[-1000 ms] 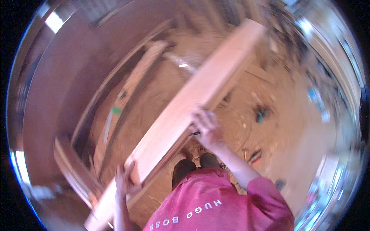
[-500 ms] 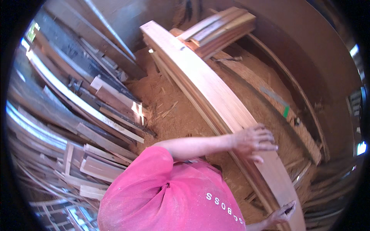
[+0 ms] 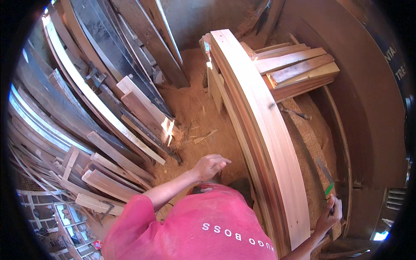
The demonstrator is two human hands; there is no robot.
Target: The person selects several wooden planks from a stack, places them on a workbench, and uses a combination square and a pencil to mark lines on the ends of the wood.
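Observation:
My left hand [image 3: 211, 167] is off the wood, above the sawdust floor and left of a long stack of boards. Its fingers are loosely curled, and no object shows in them. Beyond the stack, my right hand [image 3: 332, 212] reaches down with its fingers pinched together. They close just below the green end [image 3: 329, 189] of a thin grey blade [image 3: 324, 170], which lies along a rough plank. What the fingers hold is hidden. The top board [image 3: 277, 143] of the stack is pale, smooth and bare, with darker boards [image 3: 251, 125] under it.
Short boards [image 3: 299, 65] lie crosswise beneath the stack's far end. A hammer-like tool [image 3: 297, 113] rests beside the stack. Many planks [image 3: 82, 95] lean along the left, with a clamp [image 3: 96, 77] among them. Sawdust [image 3: 195, 108] covers the floor; a brown panel [image 3: 351, 86] stands at right.
My left hand has lifted off the top board and drawn back to the left. My right hand has left the board's near end and reached across to the blade's green end. The view has shifted.

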